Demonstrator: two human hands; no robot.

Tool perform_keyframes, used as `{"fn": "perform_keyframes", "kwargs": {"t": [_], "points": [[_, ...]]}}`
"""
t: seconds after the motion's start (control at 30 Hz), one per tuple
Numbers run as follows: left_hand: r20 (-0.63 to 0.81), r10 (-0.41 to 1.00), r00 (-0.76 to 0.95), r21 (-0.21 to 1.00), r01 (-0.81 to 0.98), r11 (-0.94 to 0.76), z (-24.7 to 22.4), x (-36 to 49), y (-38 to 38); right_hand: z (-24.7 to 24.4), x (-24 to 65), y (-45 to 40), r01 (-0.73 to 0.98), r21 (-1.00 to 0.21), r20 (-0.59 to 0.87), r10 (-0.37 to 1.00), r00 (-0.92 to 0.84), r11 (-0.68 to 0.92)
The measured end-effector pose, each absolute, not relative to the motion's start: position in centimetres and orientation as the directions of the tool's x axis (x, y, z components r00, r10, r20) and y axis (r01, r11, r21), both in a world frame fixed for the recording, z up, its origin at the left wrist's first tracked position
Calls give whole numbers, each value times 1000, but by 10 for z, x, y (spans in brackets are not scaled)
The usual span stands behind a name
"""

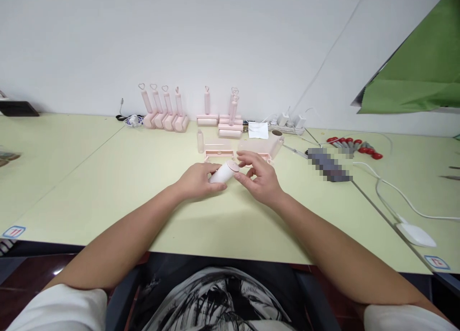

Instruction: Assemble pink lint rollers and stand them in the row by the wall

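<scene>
My left hand (201, 181) is wrapped around a white lint roller roll (223, 172) with a pink cap at its upper end. The roll is tilted, its capped end pointing up and to the right. My right hand (261, 178) is beside that end, fingers apart and slightly curled, the thumb tip at the cap's rim. Whether the fingertips press on the cap, I cannot tell. Just behind my hands lies an open pink roller case (219, 154); a second pink case piece (266, 156) is partly hidden by my right hand.
Several pink lint rollers (167, 119) with heart-loop handles stand along the wall. A loose pink handle (200, 142) and a brown-cored roll (276, 142) lie nearer. To the right are a pixelated dark object (328, 165), red-handled tools (347, 142) and a white cable (395, 197).
</scene>
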State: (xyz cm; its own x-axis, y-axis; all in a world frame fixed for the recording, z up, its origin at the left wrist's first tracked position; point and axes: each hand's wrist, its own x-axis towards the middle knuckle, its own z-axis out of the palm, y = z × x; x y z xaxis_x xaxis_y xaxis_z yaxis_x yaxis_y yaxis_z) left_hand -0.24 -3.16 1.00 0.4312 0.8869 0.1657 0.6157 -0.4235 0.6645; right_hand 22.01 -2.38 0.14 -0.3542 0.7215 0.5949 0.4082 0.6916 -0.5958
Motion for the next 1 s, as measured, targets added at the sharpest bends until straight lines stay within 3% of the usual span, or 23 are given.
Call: {"fn": "perform_keyframes", "kwargs": {"t": [0.13, 0.27, 0.43, 0.57, 0.8, 1.0], "points": [[174, 900, 400, 713, 579, -395, 9, -4, -30, -3, 217, -28, 389, -602, 614, 715, -334, 698], [157, 914, 373, 797, 499, -340, 6, -4, -28, -5, 213, -30, 424, -622, 458, 746, -484, 658], [-59, 901, 431, 979, 203, -34, -1, 7, -32, -10, 211, -30, 458, -494, 434, 666, -607, 739], [-137, 839, 527, 990, 49, 131, -7, 16, -36, -12, 209, -32, 498, -407, 408, 640, -651, 766], [-173, 805, 568, 984, 72, 161, -12, 14, -33, -6, 208, -34, 494, -466, 406, 674, -618, 734], [-195, 860, 472, 947, 318, 41, -4, 10, -37, -9, 215, -28, 582, -534, 214, 764, -608, 613]]}}
